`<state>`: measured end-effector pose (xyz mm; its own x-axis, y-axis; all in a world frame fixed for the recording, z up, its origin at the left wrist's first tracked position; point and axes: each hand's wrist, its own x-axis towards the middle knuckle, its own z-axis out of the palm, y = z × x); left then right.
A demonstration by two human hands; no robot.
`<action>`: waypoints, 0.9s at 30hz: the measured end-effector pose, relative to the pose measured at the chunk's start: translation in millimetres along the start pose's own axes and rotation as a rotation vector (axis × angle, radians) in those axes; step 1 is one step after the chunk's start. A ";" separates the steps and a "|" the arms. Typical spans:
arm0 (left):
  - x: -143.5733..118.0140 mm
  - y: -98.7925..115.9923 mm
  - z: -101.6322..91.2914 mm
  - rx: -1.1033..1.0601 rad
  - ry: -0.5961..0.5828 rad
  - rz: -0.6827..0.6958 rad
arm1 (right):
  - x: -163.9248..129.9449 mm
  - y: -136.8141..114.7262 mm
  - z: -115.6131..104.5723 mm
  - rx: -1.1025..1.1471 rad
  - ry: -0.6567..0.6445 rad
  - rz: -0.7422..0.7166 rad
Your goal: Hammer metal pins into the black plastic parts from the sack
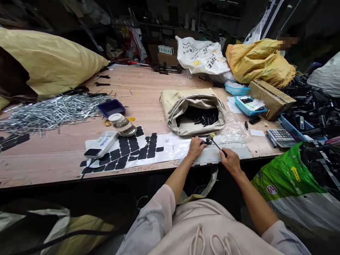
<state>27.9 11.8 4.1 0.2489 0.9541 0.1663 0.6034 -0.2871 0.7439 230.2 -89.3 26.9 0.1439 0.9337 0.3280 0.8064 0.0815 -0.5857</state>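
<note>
My left hand [196,146] pinches a small black part [205,142] on the white sheet near the table's front edge. My right hand [230,160] grips a thin brush [214,141] by its handle; the yellowish bristle end touches the black part. Just behind my hands stands an open beige sack [180,106] with several black parts [205,118] inside. Left of my hands lies a white backing sheet [170,147] bearing several black adhesive pads [127,150].
A glass jar [120,124], a white handheld device [102,143] and a dark blue tray [111,107] sit left of centre. A heap of metal rods [50,111] lies far left. Calculator [282,136], blue baskets [249,106], a cardboard box [271,97] and bags crowd the right.
</note>
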 end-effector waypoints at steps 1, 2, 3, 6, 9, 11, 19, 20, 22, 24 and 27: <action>0.1 0.2 -0.2 0.004 -0.004 0.002 | -0.5 -0.1 0.9 -0.011 -0.006 0.005; 0.1 0.4 -0.4 0.009 -0.009 0.003 | -0.7 -0.2 1.5 -0.019 -0.009 0.009; 0.2 0.6 -0.5 0.014 -0.013 0.005 | -0.5 -0.5 2.0 -0.021 -0.007 0.010; 0.2 0.7 -0.4 0.018 -0.011 0.006 | 1.1 -3.4 3.4 -0.006 0.008 -0.024; 0.9 0.3 -0.3 0.011 0.001 -0.011 | 0.7 -7.6 6.6 0.010 -0.005 -0.054; 1.9 0.2 -0.8 0.011 -0.006 -0.027 | -0.7 -8.7 9.2 0.007 -0.026 -0.052; 0.8 0.0 -2.3 -0.036 -0.007 -0.031 | 20.7 5.7 3.1 0.113 0.062 0.084; 0.2 -0.2 -2.0 -0.035 -0.007 -0.028 | 25.5 8.6 2.0 0.129 0.086 0.122; 0.0 -0.4 -1.8 -0.023 -0.006 -0.021 | 33.6 14.1 0.5 0.158 0.118 0.204; 0.6 0.9 -3.0 -0.012 -0.007 -0.005 | 38.7 18.2 -0.6 0.229 0.120 0.299; -2.1 6.6 -8.6 -0.023 0.014 0.064 | 41.7 20.3 -2.8 0.437 0.080 0.445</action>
<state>24.9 8.6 14.2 0.2753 0.9352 0.2229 0.5688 -0.3454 0.7464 254.2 -49.6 30.7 0.4684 0.8831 0.0275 0.3526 -0.1583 -0.9223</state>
